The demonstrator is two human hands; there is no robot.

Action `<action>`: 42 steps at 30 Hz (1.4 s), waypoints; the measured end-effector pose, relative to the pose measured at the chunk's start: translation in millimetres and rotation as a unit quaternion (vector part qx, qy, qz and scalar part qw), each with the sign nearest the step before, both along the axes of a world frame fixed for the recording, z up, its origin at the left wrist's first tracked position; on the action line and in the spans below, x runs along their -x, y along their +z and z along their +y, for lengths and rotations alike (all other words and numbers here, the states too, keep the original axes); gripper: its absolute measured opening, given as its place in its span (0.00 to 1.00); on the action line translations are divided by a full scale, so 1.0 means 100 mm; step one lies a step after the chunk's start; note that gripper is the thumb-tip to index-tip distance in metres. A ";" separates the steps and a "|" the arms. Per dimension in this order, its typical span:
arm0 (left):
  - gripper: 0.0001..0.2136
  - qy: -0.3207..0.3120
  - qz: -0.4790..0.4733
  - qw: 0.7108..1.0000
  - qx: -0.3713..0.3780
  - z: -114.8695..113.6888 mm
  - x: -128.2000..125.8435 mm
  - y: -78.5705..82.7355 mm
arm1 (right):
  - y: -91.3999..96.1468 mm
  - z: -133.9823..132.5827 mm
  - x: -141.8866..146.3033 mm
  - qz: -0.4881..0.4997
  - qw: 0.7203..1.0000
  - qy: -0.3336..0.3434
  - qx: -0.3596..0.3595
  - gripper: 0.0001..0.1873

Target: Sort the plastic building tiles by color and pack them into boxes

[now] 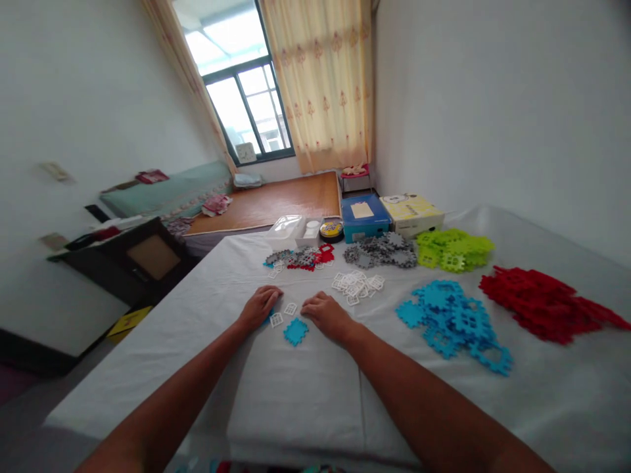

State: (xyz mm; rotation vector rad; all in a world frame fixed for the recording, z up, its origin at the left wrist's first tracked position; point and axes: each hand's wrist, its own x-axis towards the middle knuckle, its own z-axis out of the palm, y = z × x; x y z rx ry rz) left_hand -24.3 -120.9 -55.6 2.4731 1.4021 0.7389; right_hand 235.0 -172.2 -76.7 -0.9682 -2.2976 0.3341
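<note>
Left hand (pixel 259 307): palm down on bench (pixel 197 341), fingers (pixel 273 294) flat, clamping nothing.
Right hand (pixel 328 314): flat, empty.
Blue tile (pixel 296 332): on bench between both hands, just beside them.
White tiles (pixel 290 308): between the fingertips.

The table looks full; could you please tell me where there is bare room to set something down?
Bare cloth lies left of the left hand to the table edge, and along the near edge, this side of the single blue piece. Crowded: the right half and far side, with blue pile, red pile, green pile, grey pile.
</note>
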 end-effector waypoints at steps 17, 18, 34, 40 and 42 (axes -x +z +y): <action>0.17 0.040 0.031 0.998 -0.046 -0.09 -0.09 -0.03 | 0.09 -0.03 -0.29 -0.050 0.994 -0.100 0.015 0.13; 0.17 0.037 0.037 0.997 -0.050 -0.09 -0.09 -0.03 | 0.09 -0.02 -0.31 -0.059 0.992 -0.110 0.004 0.13; 0.17 0.025 0.012 0.998 -0.048 -0.06 -0.02 -0.07 | 0.19 0.04 -0.56 -0.003 0.965 -0.259 -0.038 0.12; 0.17 0.022 -0.001 0.999 -0.039 -0.01 0.02 -0.09 | 0.22 0.12 -0.87 0.025 0.918 -0.396 -0.015 0.18; 0.18 0.021 -0.004 0.999 -0.036 -0.01 0.03 -0.11 | 0.20 0.14 -0.87 0.068 0.920 -0.385 -0.025 0.18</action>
